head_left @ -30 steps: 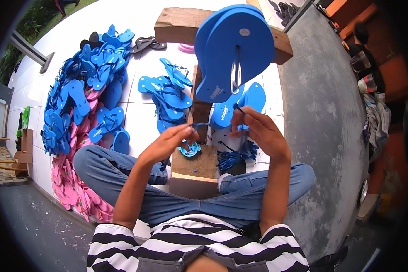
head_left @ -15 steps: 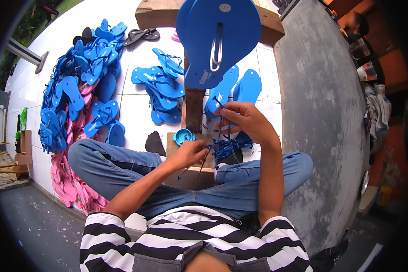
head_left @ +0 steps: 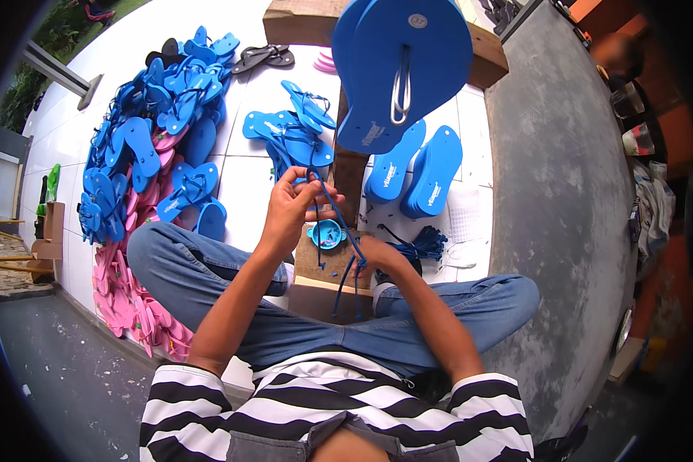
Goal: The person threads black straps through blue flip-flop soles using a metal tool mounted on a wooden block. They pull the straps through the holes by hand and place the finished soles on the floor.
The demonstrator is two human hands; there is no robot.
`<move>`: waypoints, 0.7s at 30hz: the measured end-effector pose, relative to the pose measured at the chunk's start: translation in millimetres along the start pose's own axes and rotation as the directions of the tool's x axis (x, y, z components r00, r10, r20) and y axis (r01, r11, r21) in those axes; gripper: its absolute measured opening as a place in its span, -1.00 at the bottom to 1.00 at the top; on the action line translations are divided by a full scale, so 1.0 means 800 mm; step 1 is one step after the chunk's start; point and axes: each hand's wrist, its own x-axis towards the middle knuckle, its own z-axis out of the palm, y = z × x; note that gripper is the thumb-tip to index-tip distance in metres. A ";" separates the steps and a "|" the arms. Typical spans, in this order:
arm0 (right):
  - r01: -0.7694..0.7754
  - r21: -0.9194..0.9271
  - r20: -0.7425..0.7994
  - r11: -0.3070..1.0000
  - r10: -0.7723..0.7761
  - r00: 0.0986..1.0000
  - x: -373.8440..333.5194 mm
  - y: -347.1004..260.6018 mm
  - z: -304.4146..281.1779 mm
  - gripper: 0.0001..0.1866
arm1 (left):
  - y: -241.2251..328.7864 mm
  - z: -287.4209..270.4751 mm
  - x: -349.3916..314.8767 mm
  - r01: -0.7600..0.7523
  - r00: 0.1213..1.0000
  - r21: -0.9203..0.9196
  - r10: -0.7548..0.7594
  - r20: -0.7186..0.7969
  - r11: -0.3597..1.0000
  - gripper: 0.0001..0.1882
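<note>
My left hand [head_left: 291, 209] is raised in front of the wooden post, its fingers pinched on the top of a dark blue flip-flop strap [head_left: 337, 212]. Lower and to the right, my right hand [head_left: 379, 256] is closed around straps of the same kind, with thin ends hanging below it. Between the hands sits a small turquoise cup [head_left: 328, 234] with little blue bits in it, on a wooden block [head_left: 309, 263]. Above them, a blue foam sole [head_left: 431, 58] is fixed to the stand, with a metal loop [head_left: 397, 100] on its face.
Stacks of blue soles [head_left: 433, 175] lie beyond my right hand, near a bundle of blue straps [head_left: 427, 245]. Assembled blue flip-flops [head_left: 296, 138] lie left of the post. A large heap of blue [head_left: 137, 150] and pink flip-flops [head_left: 135, 300] spreads along the left.
My left hand has risen, pinching a strap top. My right hand has dropped from the strap's upper end to beside the cup. The whole view has shifted slightly.
</note>
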 end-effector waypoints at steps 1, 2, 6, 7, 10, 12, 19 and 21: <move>0.119 -0.314 0.037 0.942 -0.113 0.993 0.020 0.033 0.017 -0.69 | 0.002 0.004 0.001 -0.019 1.000 0.010 0.019 -0.003 1.000 -0.84; 0.093 -0.515 0.049 0.852 -0.080 0.996 0.038 0.061 0.031 -0.67 | 0.004 0.009 0.004 -0.035 0.999 0.022 0.035 0.002 0.999 -0.85; -0.332 -0.292 -0.433 0.897 0.185 0.882 -0.019 -0.038 0.011 -0.54 | 0.011 -0.004 -0.002 -0.084 0.996 0.003 0.084 -0.042 0.996 -0.74; -0.420 -0.238 -0.546 0.876 0.237 0.803 -0.038 -0.064 -0.007 -0.59 | 0.019 -0.001 -0.004 -0.095 0.994 0.003 0.095 -0.059 0.995 -0.72; -0.080 0.192 -0.642 0.978 0.187 0.744 -0.087 -0.115 -0.078 -0.55 | 0.020 -0.013 -0.001 -0.125 0.989 0.032 0.128 -0.078 0.992 -0.78; 0.279 0.411 -0.574 0.868 0.009 0.819 -0.124 -0.162 -0.091 -0.67 | 0.017 -0.020 0.000 -0.134 0.986 0.034 0.136 -0.099 0.990 -0.83; 0.282 -0.007 -0.674 0.959 -0.214 0.708 -0.123 -0.207 -0.069 -0.72 | 0.023 -0.023 0.001 -0.105 0.991 -0.057 0.099 -0.089 0.993 -0.82; 0.280 0.018 -0.706 0.960 -0.186 0.683 -0.124 -0.213 -0.071 -0.74 | 0.026 -0.025 0.000 -0.080 0.995 -0.115 0.072 -0.066 0.990 -0.82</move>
